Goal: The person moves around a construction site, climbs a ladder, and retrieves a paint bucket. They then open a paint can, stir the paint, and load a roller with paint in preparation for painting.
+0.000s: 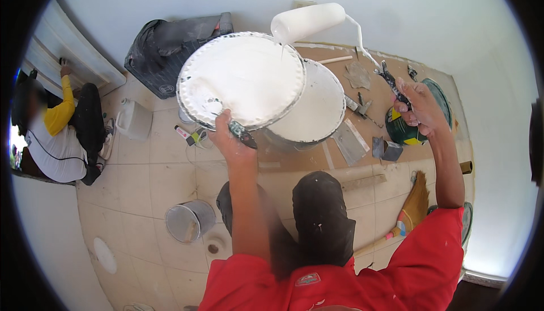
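Observation:
In my right hand (418, 107), raised on the right, the fingers wrap round the dark, paint-smeared handle of a paint roller (309, 22). The roller's sleeve is coated in wet white paint, and a thin strand hangs from its left end toward a round, paint-covered lid (246, 75). My left hand (231, 140) grips this lid by its near edge. A dark green handle (242, 134) with white smears lies against that hand; what it belongs to is unclear. The lid overlaps a bucket (323, 98) of white paint.
Cardboard (283, 155) lies under the bucket, with a hammer (362, 107) and a green paint pail (408, 127) about it. Nearby are a black bag (170, 50), a white jug (133, 119), a small can (190, 220) and a broom (416, 203). Another person (56, 124) crouches far left.

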A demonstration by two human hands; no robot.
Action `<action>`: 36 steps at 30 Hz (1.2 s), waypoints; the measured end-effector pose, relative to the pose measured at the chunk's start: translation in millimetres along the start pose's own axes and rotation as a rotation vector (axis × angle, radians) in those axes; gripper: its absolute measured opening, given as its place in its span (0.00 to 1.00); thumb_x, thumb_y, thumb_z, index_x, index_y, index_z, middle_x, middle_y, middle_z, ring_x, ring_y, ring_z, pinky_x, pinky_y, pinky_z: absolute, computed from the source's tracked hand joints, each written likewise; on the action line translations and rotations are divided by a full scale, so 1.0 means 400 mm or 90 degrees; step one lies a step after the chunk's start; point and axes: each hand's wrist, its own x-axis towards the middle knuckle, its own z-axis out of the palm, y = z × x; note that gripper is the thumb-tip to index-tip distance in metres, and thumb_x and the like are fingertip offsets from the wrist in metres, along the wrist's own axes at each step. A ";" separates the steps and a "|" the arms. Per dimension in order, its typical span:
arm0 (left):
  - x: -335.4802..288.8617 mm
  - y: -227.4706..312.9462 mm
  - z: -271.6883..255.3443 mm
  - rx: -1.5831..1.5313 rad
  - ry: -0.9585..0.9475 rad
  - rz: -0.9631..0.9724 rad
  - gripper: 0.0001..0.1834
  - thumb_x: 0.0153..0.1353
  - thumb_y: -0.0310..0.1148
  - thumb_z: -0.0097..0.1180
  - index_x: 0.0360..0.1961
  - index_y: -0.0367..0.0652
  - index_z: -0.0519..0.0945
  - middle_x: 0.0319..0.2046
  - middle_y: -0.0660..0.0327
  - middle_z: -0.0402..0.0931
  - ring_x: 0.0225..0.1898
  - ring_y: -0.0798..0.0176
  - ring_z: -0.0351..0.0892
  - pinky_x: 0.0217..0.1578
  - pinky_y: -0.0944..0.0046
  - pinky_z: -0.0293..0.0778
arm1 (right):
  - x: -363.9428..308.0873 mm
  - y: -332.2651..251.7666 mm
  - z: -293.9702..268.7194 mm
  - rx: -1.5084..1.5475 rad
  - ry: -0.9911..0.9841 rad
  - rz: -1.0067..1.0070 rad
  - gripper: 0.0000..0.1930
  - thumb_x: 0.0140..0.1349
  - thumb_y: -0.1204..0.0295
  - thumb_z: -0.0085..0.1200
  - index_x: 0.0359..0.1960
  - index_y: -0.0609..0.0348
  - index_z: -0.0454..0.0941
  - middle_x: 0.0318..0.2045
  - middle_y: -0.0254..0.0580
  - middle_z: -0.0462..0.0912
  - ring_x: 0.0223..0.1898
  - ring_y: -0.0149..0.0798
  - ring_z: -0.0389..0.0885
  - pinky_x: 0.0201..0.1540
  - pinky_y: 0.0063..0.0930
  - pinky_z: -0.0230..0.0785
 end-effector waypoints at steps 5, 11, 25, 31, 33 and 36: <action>0.013 0.030 -0.019 0.032 0.012 0.067 0.27 0.57 0.23 0.53 0.59 0.31 0.67 0.47 0.54 0.73 0.44 0.60 0.80 0.39 0.60 0.83 | 0.014 0.027 -0.015 -0.007 0.017 0.003 0.22 0.75 0.52 0.47 0.30 0.58 0.75 0.16 0.26 0.68 0.10 0.16 0.56 0.11 0.15 0.44; 0.015 0.071 0.000 0.056 0.061 0.148 0.27 0.57 0.24 0.53 0.59 0.28 0.67 0.50 0.52 0.73 0.45 0.58 0.80 0.41 0.59 0.83 | 0.054 0.056 -0.046 -0.145 0.064 -0.013 0.22 0.74 0.53 0.49 0.29 0.59 0.75 0.16 0.25 0.68 0.11 0.17 0.56 0.13 0.16 0.46; 0.007 0.090 -0.030 0.061 0.024 0.148 0.25 0.57 0.27 0.57 0.56 0.29 0.70 0.47 0.53 0.76 0.43 0.59 0.82 0.43 0.58 0.85 | 0.182 0.082 0.049 -0.693 -0.077 -0.131 0.21 0.65 0.55 0.52 0.35 0.66 0.81 0.27 0.42 0.82 0.29 0.42 0.80 0.35 0.42 0.73; 0.004 0.084 -0.037 0.068 0.019 0.121 0.19 0.60 0.34 0.57 0.49 0.34 0.75 0.44 0.57 0.80 0.44 0.61 0.83 0.42 0.60 0.82 | 0.343 0.172 0.049 -0.865 -0.171 -0.081 0.21 0.64 0.54 0.54 0.24 0.60 0.82 0.18 0.36 0.80 0.21 0.37 0.78 0.26 0.36 0.72; 0.002 0.085 -0.038 0.067 0.026 0.123 0.18 0.61 0.34 0.57 0.49 0.34 0.76 0.45 0.57 0.80 0.44 0.61 0.83 0.42 0.59 0.82 | 0.400 0.212 0.061 -0.840 -0.187 -0.056 0.26 0.63 0.49 0.52 0.20 0.61 0.81 0.17 0.42 0.80 0.18 0.41 0.78 0.24 0.39 0.70; -0.004 0.074 -0.039 0.047 -0.005 0.099 0.19 0.63 0.35 0.57 0.51 0.35 0.75 0.46 0.57 0.81 0.45 0.61 0.83 0.43 0.59 0.83 | 0.447 0.244 0.081 -0.846 -0.174 -0.020 0.29 0.64 0.47 0.49 0.17 0.61 0.80 0.16 0.45 0.79 0.16 0.43 0.77 0.22 0.41 0.71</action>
